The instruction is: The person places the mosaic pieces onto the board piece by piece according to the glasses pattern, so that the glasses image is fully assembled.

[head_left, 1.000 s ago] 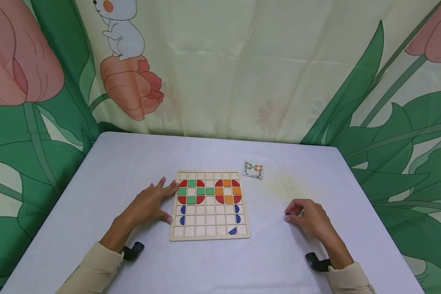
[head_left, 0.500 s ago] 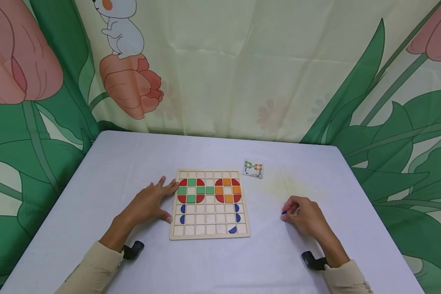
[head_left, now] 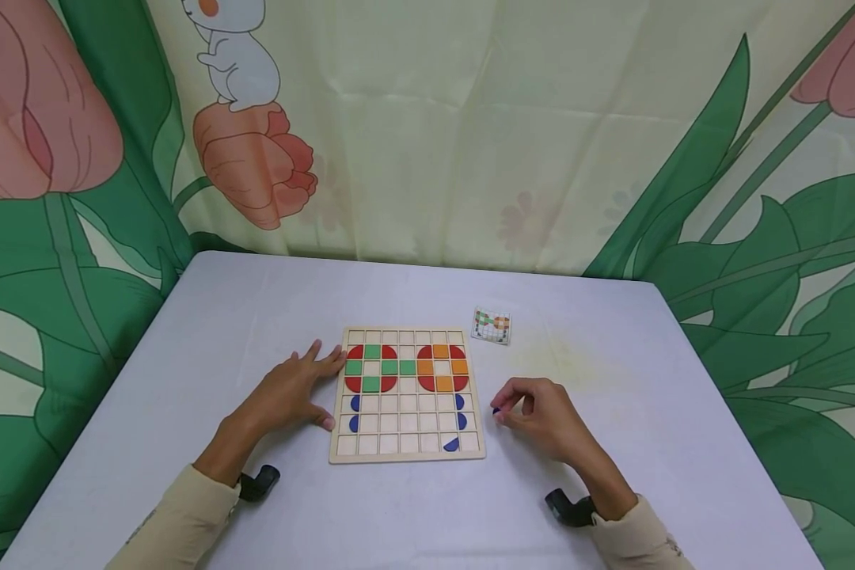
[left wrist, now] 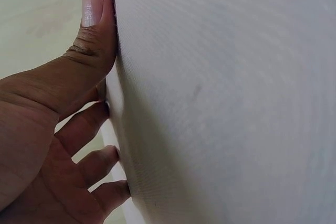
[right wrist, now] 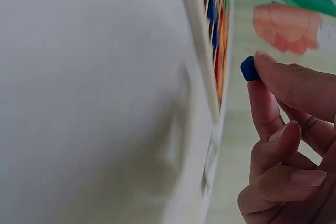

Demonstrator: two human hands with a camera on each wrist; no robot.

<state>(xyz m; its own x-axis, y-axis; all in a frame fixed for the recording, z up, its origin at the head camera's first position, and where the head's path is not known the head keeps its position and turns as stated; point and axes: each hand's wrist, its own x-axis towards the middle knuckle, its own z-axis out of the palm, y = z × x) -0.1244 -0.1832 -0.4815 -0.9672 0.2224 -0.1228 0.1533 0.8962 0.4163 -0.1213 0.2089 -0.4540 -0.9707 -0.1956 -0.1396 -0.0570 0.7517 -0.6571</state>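
Observation:
A square wooden grid board (head_left: 407, 425) lies on the table, with red, green, orange and blue pieces set in its cells. My left hand (head_left: 285, 393) rests at the board's left side, fingers spread, thumb and a fingertip touching its edge. Just right of the board, my right hand (head_left: 545, 416) pinches a small blue piece (right wrist: 249, 69) between thumb and index finger, above the table. Most of that piece is covered by the fingertips, so its full shape cannot be told. A blue piece (head_left: 452, 445) sits in the board's bottom row, towards the right.
A small pattern card (head_left: 491, 325) lies on the white table (head_left: 413, 522) behind the board's right corner, printed with a coloured grid. A curtain (head_left: 427, 142) with flowers and an animal hangs behind the table's far edge. Each wrist carries a black camera mount (head_left: 260, 484).
My right hand has moved left with the blue piece, from out over the table to close beside the board's right edge. The left hand and board have stayed put.

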